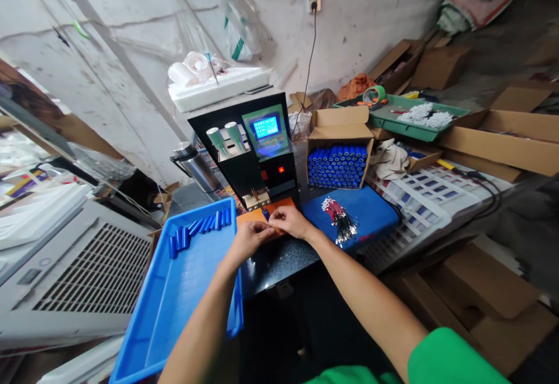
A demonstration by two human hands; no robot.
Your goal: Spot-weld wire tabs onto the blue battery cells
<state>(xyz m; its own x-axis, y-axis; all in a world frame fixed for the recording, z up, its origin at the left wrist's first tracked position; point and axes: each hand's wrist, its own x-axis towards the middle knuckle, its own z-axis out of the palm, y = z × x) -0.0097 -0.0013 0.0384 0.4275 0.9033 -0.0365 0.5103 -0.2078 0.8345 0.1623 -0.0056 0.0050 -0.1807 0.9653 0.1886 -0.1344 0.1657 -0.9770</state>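
Fingers [276, 219] partly hide the blue cylinder [265, 213].

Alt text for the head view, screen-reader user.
A person's left hand and right hand, close together at a blue cylinder, before a black machine with a lit screen. A blue tray of cylinders sits left; at right, wires lie on a blue pad, a carton of cylinders behind.

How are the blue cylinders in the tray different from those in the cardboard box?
The tray cylinders are fewer than the boxed cylinders. The tray cylinders form a loose line, long sides showing; the boxed cylinders are stacked tightly, mostly ends showing. Both groups are blue.
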